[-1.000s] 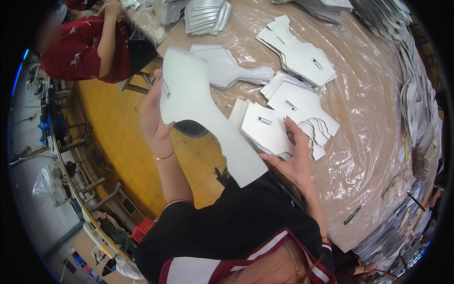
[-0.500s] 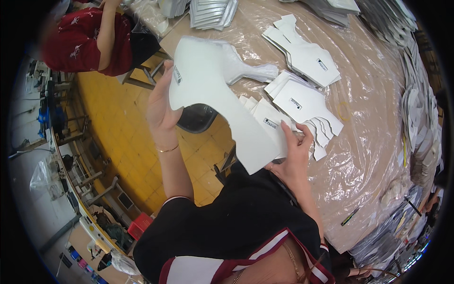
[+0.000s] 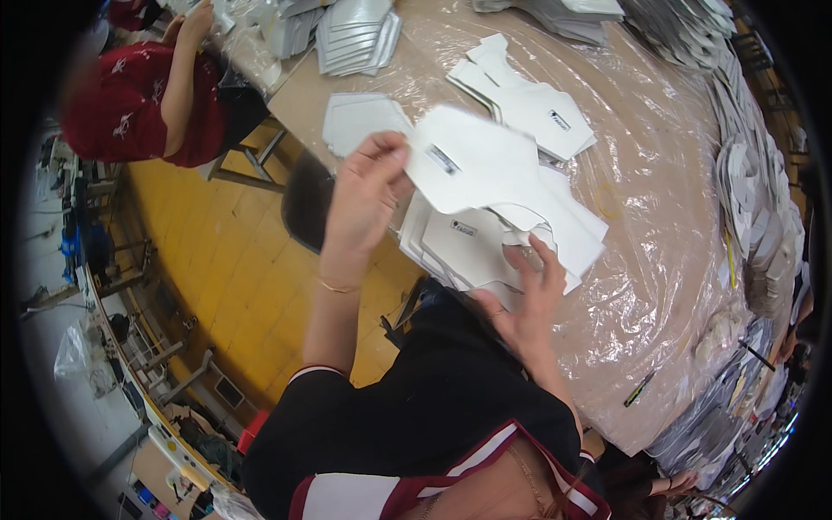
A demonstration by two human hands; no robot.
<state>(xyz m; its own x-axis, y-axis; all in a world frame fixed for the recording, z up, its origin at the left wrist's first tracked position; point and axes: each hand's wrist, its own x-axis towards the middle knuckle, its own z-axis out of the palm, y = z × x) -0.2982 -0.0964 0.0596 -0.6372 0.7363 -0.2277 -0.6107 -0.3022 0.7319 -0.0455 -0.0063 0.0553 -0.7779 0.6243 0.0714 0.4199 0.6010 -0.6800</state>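
Note:
A white cut panel (image 3: 490,156) with a small dark printed label is tilted above the table. My left hand (image 3: 368,186) pinches its left edge between thumb and fingers. Below that panel lies a stack of similar labelled pieces (image 3: 464,243) at the table's near edge. My right hand (image 3: 529,299) is beside this stack with thumb and fingers spread, its fingertips close to the panel's lower edge. Whether they touch it, I cannot tell. Another fanned pile of labelled white panels (image 3: 550,117) lies just beyond.
Plastic film covers the table (image 3: 641,286). A pale stack (image 3: 360,121) sits at its left edge, with more stacks (image 3: 360,35) farther back. Grey piles (image 3: 754,191) line the right side. A dark stool (image 3: 308,199) stands left, and a person in red (image 3: 143,100) works at far left.
My left hand has brought the white panel rightward, from over the floor to above the table pieces. My right hand's fingers have spread near the stack. The view has shifted slightly.

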